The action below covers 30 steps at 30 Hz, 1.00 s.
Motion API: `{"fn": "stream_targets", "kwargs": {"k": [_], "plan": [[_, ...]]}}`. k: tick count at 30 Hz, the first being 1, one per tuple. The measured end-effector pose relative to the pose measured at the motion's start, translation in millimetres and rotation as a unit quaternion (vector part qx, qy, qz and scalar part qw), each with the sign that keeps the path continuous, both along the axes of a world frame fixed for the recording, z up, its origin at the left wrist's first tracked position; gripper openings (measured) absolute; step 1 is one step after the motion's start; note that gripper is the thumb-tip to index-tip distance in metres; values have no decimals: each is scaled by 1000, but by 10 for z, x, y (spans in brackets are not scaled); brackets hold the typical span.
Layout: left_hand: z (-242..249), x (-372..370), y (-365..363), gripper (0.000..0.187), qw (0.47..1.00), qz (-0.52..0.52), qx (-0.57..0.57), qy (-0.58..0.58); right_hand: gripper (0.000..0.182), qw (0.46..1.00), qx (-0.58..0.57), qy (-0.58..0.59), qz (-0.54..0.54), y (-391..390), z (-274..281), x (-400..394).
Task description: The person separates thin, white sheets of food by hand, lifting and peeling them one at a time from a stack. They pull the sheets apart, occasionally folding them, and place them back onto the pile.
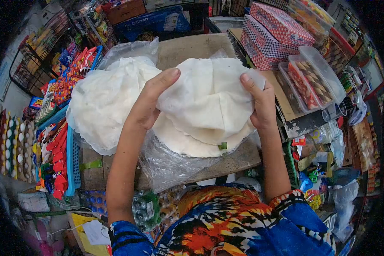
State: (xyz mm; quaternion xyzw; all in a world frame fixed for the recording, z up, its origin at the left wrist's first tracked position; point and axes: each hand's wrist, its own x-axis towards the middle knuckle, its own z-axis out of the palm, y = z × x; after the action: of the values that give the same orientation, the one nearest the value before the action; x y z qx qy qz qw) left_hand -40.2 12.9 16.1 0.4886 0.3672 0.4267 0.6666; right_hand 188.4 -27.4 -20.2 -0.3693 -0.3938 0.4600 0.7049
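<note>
Between my two hands stretches a thin, pale, round spring roll wrapper (207, 98), its surface creased. My left hand (151, 100) pinches its left edge with the thumb on top. At the opposite edge, my right hand (263, 104) grips it the same way. Beneath the wrapper lies a stack of similar round wrappers (187, 143), resting on a clear plastic bag (164, 168). A small green piece (222, 146) shows at the stack's front edge. Left of my left hand is a larger, loose pile of wrappers (109, 106), partly overlapping more clear plastic.
The wooden board (192, 46) carries the wrappers. Blue baskets (74, 158) of snack packets border it on the left, with egg trays (15, 145) beyond. To the right stand checkered boxes (277, 38) and clear plastic containers (311, 81).
</note>
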Motion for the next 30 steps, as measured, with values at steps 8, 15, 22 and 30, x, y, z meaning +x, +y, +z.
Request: {"fn": "stream_targets", "kwargs": {"k": [8,15,22,30], "plan": [[-134,-28,84,41,966,-57,134,213,18,980,-22,-173,99,-88,63,-3],[-98,29,21,23,943,-56,170,279,19,939,5,-317,137,-116,135,-47],[-219,39,54,17,949,-52,213,226,19,941,23,-309,136,-149,153,-7],[-141,-55,84,19,907,-70,328,257,28,992,-55,-108,35,-18,-70,28]]}}
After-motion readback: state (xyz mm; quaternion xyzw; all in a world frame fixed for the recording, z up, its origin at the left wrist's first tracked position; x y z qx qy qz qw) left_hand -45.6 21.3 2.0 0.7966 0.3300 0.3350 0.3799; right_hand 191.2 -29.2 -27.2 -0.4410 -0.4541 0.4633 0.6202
